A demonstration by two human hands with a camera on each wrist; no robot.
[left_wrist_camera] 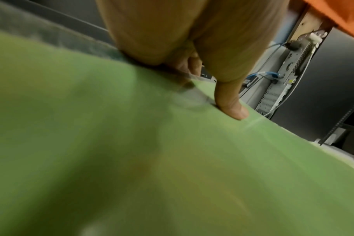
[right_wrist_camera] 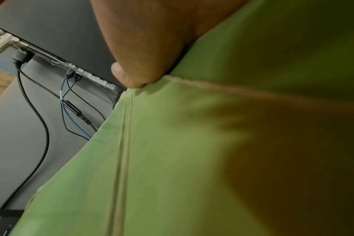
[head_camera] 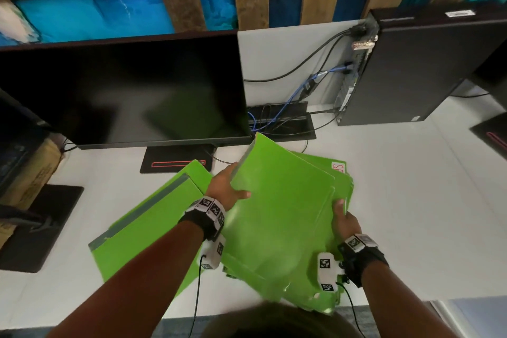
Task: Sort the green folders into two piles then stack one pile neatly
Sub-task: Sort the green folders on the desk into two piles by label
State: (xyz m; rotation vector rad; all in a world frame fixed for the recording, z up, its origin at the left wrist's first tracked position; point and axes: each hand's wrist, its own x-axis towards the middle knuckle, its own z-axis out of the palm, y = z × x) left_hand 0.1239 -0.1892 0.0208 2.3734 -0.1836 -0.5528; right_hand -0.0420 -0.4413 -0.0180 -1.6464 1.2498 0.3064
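Observation:
A green folder is lifted and tilted above a loose pile of green folders on the white desk. My left hand grips its left edge, thumb on top. My right hand pinches the folder's right edge, thumb on the upper face. In both wrist views the green folder fills most of the picture. A second pile of green folders, one with a grey spine strip, lies flat to the left, under my left forearm.
A dark monitor stands right behind the folders, its stand base by the left pile. A black computer tower with cables is at the back right. Another black base sits at far left. White desk surface lies to the right.

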